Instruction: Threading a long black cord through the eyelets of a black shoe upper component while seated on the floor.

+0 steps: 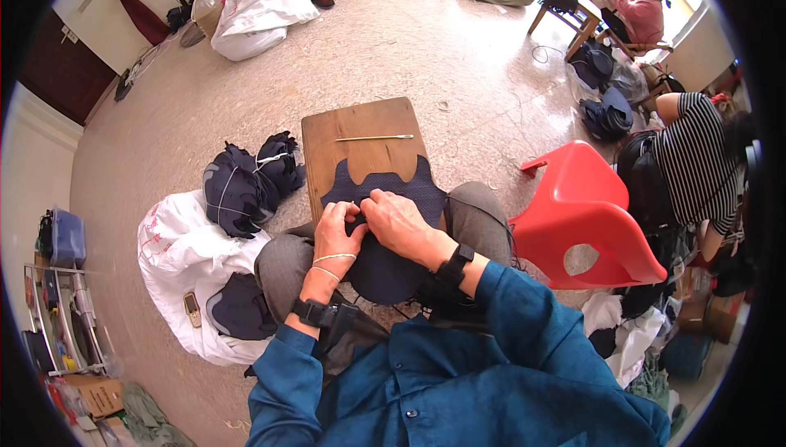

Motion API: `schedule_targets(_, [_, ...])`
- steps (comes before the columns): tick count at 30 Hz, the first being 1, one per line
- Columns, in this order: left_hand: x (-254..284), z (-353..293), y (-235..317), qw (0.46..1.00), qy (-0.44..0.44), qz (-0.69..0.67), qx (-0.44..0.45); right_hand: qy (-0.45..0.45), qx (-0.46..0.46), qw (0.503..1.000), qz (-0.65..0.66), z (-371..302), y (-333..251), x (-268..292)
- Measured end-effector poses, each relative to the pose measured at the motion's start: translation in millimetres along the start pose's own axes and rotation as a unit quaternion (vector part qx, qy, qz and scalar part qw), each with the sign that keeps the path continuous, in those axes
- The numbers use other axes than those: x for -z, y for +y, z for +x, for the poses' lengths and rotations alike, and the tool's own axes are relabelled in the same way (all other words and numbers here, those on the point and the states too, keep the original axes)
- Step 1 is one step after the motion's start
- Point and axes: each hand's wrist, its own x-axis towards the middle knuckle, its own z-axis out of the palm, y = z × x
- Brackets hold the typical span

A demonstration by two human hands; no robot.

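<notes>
One wooden board (368, 155); left fingers (334, 214), right fingers (383, 201) pinching one dark cloth (427, 193).

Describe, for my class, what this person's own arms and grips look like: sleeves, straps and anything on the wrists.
Both arms have creased teal-blue sleeves, stopping short of black straps with dark, boxy pieces. Nearer the left grip, thin pale bands circle the wrist. Neither it nor the right grip wears a glove.
</notes>
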Motion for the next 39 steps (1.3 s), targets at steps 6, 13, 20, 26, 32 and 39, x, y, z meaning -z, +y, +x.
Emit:
schedule_targets(6, [-1.7,-0.9,6.2,0.999,0.019,0.018,0.039,-0.047,0.010,0.998,0.044,-12.9,15.0,32.4])
schedule_targets(13, [-1.4,-0.4,9.9,0.999,0.013,0.029,0.041,0.009,-0.050,0.985,0.166,-43.1,23.2,40.3])
schedule_targets(20, [-0.2,-1.3,3.3,0.999,0.012,0.019,0.031,0.020,-0.022,0.995,0.095,-15.3,4.2,36.2])
schedule_targets(26, [0.9,1.3,-5.6,0.999,-0.011,-0.038,0.008,-0.015,0.042,0.999,-0.020,2.0,-2.5,15.1])
schedule_targets(32, [-1.3,-3.4,6.3,0.999,0.013,0.025,0.020,-0.067,0.028,0.959,0.273,-11.2,7.2,41.0])
schedule_targets(39, [2.0,-3.6,8.6,0.999,-0.003,0.027,0.044,-0.008,-0.244,0.884,0.397,-45.0,32.4,52.2])
